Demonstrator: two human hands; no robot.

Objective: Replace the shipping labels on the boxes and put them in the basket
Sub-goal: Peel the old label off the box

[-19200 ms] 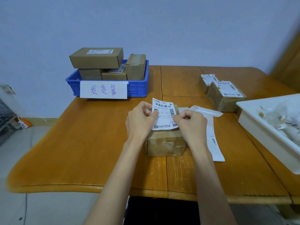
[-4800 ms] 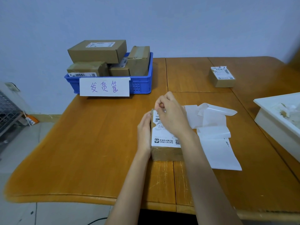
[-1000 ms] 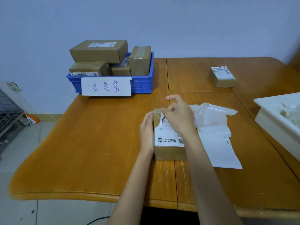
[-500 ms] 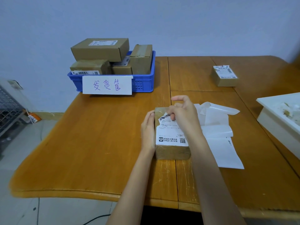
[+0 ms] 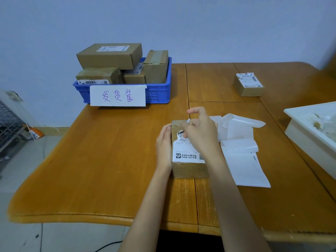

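Note:
A brown cardboard box [image 5: 189, 170] lies on the wooden table in front of me, with a white shipping label [image 5: 187, 151] stuck on its top. The label's far end is torn and peeled back, baring cardboard. My left hand [image 5: 163, 144] presses flat against the box's left side. My right hand [image 5: 200, 131] hovers over the far part of the box and pinches a torn strip of the label between thumb and fingers. The blue basket [image 5: 158, 93] stands at the back left with several boxes in it.
White label sheets and backing paper [image 5: 243, 157] lie right of the box. Another labelled box [image 5: 249, 84] sits at the back right. A white tray [image 5: 309, 137] of paper scraps is at the right edge. A paper sign [image 5: 118, 96] hangs on the basket's front.
The label's far end has been torn further back by my right hand, exposing more cardboard. My left hand has stayed on the box's left side.

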